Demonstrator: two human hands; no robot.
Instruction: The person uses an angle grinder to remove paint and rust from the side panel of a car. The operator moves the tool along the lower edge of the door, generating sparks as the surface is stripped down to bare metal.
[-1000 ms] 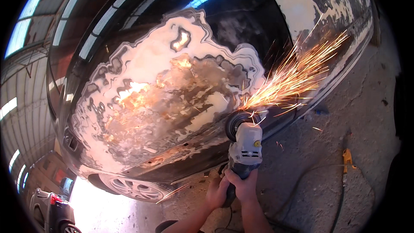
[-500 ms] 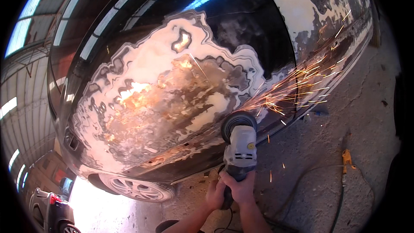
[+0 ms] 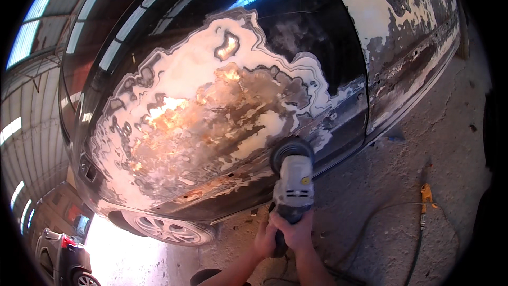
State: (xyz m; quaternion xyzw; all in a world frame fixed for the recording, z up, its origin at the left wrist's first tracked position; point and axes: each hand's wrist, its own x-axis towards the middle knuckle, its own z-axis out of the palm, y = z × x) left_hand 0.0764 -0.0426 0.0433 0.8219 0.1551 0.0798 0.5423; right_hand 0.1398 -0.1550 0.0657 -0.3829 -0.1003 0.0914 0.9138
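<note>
Both my hands are wrapped round the dark handle of an angle grinder (image 3: 296, 180) with a grey housing. My left hand (image 3: 266, 238) grips the handle's left side, and my right hand (image 3: 297, 230) closes over it from the right. The grinder's round dark head (image 3: 291, 153) is at the lower part of a black car door (image 3: 296, 26); whether the disc touches the metal I cannot tell. A broad patch of the door is stripped to pale filler and brownish bare metal (image 3: 211, 122), with wavy layered edges.
A wheel (image 3: 172, 228) sits at the car's lower left. On the concrete floor to the right lie a yellow air blow gun (image 3: 426, 196) and its hose (image 3: 415, 251). A cable trails beneath my forearms. Another dark car (image 3: 63, 259) stands at the lower left.
The stream of orange sparks flying to the upper right has stopped. The grinder and my hands have barely moved, and the view has shifted slightly.
</note>
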